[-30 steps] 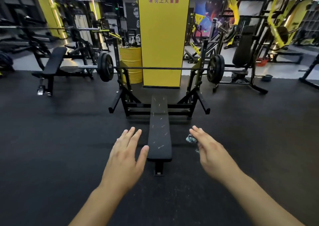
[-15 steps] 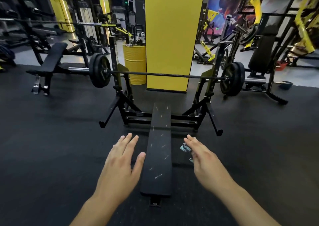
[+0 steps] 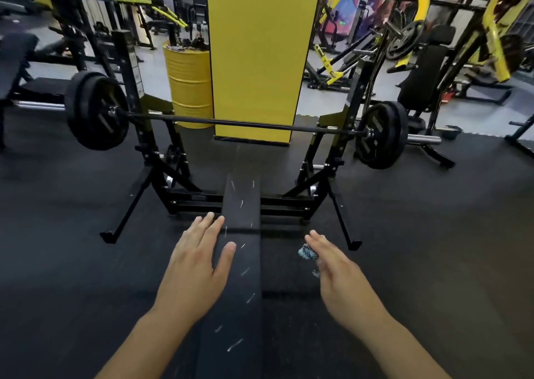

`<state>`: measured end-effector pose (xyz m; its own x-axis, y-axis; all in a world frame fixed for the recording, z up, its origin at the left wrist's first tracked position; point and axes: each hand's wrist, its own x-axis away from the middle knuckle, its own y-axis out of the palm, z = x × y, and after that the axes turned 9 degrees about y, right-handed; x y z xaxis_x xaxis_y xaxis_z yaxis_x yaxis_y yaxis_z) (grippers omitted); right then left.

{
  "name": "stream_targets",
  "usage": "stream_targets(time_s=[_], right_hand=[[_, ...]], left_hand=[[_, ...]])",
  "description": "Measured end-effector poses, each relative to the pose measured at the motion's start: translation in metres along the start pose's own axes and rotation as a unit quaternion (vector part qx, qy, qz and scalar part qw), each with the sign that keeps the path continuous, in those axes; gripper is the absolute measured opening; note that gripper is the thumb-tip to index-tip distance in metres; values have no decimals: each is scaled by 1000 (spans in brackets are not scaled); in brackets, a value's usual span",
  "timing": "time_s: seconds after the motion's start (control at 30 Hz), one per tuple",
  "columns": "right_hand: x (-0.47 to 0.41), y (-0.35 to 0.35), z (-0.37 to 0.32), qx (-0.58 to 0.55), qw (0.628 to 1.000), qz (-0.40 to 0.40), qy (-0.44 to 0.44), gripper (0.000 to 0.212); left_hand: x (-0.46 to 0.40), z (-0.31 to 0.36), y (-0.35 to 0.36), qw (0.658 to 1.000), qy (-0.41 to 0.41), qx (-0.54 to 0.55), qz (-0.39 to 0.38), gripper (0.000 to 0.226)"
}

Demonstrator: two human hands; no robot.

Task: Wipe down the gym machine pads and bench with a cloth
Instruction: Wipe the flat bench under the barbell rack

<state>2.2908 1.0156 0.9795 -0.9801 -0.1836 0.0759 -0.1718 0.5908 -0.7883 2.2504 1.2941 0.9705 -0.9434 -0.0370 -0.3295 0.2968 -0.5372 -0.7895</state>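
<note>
1. The cloth (image 3: pixel 307 252), pale blue and patterned, shows only as a small bunch at the thumb side of the right hand (image 3: pixel 342 277), which grips it.
2. The black bench (image 3: pixel 241 266) runs lengthwise between both hands, flecked with pale marks.
3. The left hand (image 3: pixel 195 266) is open and flat, fingers spread, its thumb over the bench's left edge.
4. Beyond the fingertips, a loaded barbell (image 3: pixel 245 124) rests across its rack, with a yellow pillar (image 3: pixel 260 54) behind.

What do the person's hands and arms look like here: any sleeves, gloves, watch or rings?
Both forearms are bare as far as the view shows, with no sleeves. The left hand and right hand wear no gloves, and no watch, band or ring shows on either.
</note>
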Motion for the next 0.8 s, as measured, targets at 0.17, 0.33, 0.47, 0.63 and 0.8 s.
stream_targets(time_s=[0.17,0.33,0.47,0.63,0.8], right_hand=[[-86,-17,33,2,1000,-10,1,52],[-178,-29,84,4,998,-60,-21,51],[-262,-45,126,12,992,-119,-49,52],[-357,-62,152,19,977,-189,-94,53],[-415,-45,163,16,964,-245,-104,54]], left_hand=[[-73,-9,42,1000,-16,-11,2,64],[-135,-11,104,997,-66,-28,2,65],[-185,7,156,991,-122,-60,3,66],[-234,34,195,981,-177,-78,11,66],[-255,26,209,970,-222,-96,20,65]])
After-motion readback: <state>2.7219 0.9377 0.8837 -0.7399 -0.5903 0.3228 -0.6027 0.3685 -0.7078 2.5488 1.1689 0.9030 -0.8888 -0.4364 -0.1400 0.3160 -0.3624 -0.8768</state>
